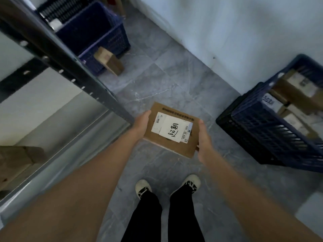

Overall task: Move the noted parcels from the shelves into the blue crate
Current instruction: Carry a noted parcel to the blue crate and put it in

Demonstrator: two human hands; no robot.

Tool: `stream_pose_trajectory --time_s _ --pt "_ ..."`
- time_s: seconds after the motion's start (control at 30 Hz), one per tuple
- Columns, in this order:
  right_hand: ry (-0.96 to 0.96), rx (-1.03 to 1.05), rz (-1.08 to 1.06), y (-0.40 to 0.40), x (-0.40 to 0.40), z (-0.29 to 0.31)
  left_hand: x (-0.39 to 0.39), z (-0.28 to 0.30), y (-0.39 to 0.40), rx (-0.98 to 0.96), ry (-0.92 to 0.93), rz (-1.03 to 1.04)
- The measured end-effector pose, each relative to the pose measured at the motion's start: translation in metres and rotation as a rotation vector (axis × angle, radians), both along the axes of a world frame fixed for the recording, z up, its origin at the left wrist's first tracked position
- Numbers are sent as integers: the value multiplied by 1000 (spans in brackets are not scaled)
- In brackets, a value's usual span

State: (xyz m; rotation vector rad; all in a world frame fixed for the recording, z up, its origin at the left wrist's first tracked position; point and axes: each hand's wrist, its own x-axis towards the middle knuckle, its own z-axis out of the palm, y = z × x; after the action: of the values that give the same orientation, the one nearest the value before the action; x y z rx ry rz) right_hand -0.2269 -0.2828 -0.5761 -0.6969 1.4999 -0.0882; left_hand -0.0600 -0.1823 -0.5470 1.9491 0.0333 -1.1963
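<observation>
**A parcel in both hands, partway between shelf and crate**

Seen from a head-worn camera looking down, a person stands on a grey tiled floor [174, 70], holding a flat cardboard parcel [172, 130] out in front at about waist height. The left hand [141, 124] presses against the parcel's left edge and the right hand [203, 137] against its right edge, so the box is clamped between the two palms, with the fingers curled underneath. A white handwritten note [172, 129] is stuck over its shipping label.

A dark metal shelf frame [66, 67] runs along the left. The parcel is clear of it and hangs above the floor, well apart from any crate.

To the right stands a blue crate [272, 135], tilted in this wide view, which already holds several cardboard boxes with labels. That suggests part of the job is done. A second blue crate [97, 35] sits further off by the wall, with a small brown box [109, 62] leaning against its front.

One more brown box [19, 159] shows on a lower shelf, but it is blurred, so whether it carries a note cannot be told. The held parcel has yet to go into the crate.
</observation>
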Motion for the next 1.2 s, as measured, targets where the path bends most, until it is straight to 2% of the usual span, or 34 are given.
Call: stream_pose_trajectory --time_s 0.17,0.4,0.53,0.73,0.93,1.2 --pt "-10 -20 -156 -71 -71 2 -50 -14 -94 8 -21 -143" --pt "-8 -115 -343 -164 -181 16 -148 7 -222 -1 -13 -293" --pt "-67 -120 -478 -202 -233 23 -191 18 -277 -64 72 -416" --pt "-161 -133 -634 -248 -285 29 -227 18 -352 -121 44 -568" --pt "-153 -110 -695 -318 -307 19 -255 1 -433 -68 125 -539" --pt "-123 -13 -612 -402 -309 -29 -264 -45 -512 105 196 -487"
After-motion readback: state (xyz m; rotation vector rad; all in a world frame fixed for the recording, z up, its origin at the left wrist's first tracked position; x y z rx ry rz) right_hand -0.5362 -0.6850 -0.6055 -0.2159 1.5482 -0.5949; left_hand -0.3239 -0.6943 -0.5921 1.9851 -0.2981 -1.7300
